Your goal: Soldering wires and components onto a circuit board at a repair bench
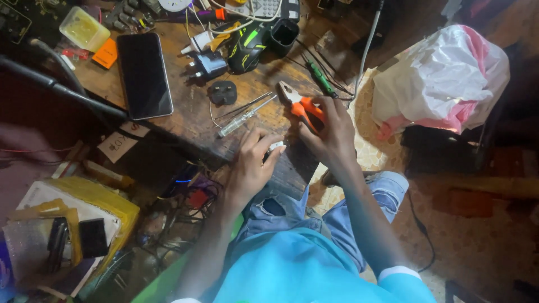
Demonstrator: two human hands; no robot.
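On the worn brown wooden workbench (185, 126), the right hand (331, 134) grips orange-handled steel pliers (298, 101), long axis running up-left, nose away from the body. Just beside, the left hand (252, 163) pinches a small white part (275, 147), nearer the edge.

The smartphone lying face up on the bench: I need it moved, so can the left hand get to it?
Probably yes: the smartphone lies uncovered, the bench between bare, though the left hand holds a small white part.
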